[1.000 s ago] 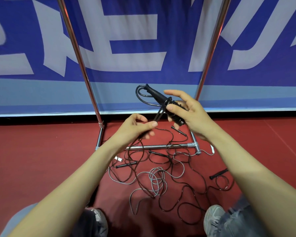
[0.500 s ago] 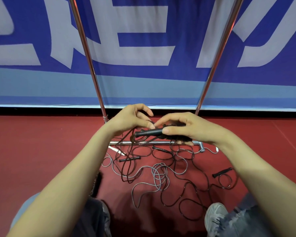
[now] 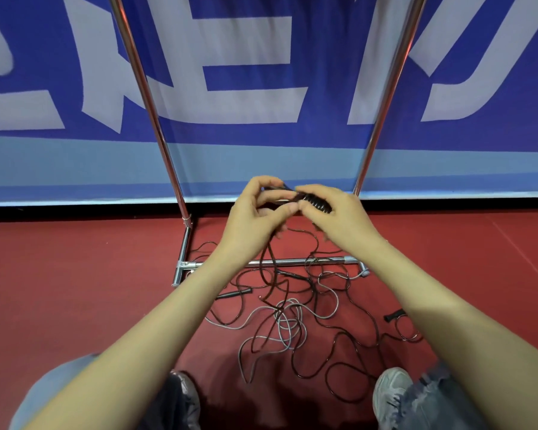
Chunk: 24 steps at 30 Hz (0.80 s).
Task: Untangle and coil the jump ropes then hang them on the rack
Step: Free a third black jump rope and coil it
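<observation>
**Early stage of the task.** One black handle [image 3: 316,203], with cord wound round it in close turns, is held up between both hands, in front of the lower part of the rack [image 3: 151,100]. The left hand [image 3: 255,212] is shown with thumb and fingers curled, pinching what appears to be the handle's free end; the right hand [image 3: 342,217] is closed over the wound part.

A dark cord [image 3: 265,262] is let down from beneath the hands to the tangle [image 3: 292,315]; this lies on the red floor [image 3: 75,290], below the hands and between the forearms. Dark and grey ropes are crossed over one another there. The base bar [image 3: 292,262], just below the hands, is overlaid by several strands. One loose handle [image 3: 235,294] is seen beside the left forearm, and another [image 3: 394,315] touching the right forearm's edge.

No rope is seen hung on the uprights; the top rail is out of view. Only one rope's coiling is judged to be under way; the separating and coiling of the others, and all hanging, are judged to be left.
</observation>
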### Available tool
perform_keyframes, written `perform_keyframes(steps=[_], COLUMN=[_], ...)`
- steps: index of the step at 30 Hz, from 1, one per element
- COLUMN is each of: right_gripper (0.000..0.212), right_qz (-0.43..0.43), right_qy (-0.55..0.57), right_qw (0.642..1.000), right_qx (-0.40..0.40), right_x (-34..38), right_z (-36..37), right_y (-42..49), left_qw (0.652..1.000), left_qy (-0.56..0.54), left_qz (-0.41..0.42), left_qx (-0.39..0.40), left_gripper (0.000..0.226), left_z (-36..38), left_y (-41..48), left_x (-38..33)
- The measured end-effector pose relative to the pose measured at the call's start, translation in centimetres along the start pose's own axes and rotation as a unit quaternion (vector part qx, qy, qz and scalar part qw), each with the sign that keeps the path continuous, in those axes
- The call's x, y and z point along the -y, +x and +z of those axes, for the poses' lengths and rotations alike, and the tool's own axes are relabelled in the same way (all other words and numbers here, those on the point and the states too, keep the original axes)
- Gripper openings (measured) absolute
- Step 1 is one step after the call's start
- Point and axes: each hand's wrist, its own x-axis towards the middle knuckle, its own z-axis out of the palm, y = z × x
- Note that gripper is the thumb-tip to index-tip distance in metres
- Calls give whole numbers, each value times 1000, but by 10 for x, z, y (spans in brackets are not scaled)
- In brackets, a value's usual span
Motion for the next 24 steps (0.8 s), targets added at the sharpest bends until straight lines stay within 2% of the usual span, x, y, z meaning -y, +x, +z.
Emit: perform_keyframes(steps=[3, 5, 7, 11, 14, 16, 19, 21, 24], right_gripper=[28, 25, 22, 17, 17, 18, 27, 29, 21], right_qz=[11, 19, 36, 59, 59, 64, 64, 66, 79], right_qy=[137, 227, 301, 387, 402, 419, 434, 414, 364], right_qw=[990, 974, 953, 919, 913, 906, 893, 890, 886], right_qx=[-14, -17, -20, -42, -26, 9, 102, 179, 277], right_x=[4, 6, 9, 10, 8, 10, 16, 19, 16], right_z=[-7, -10, -12, -26, -32, -29, -26, -25, -24], right_y=[2, 4, 4, 7, 6, 4, -2, -6, -8], left_qw=[999, 998, 996, 981, 977, 980, 985, 990, 996], left_qy=[-18, 8, -12, -137, -148, -121, -78, -50, 17], left_qz=[-31, -40, -53, -115, -138, -143, -139, -108, -43], left_qx=[2, 42, 77, 80, 68, 66, 73, 79, 77], left_gripper=[25, 17, 10, 1, 6, 11, 14, 14, 18], left_z=[-2, -6, -8, -13, -21, -23, -22, -23, -31], left_y=[0, 1, 1, 3, 8, 10, 12, 14, 17], left_x=[3, 6, 9, 15, 23, 28, 31, 29, 23])
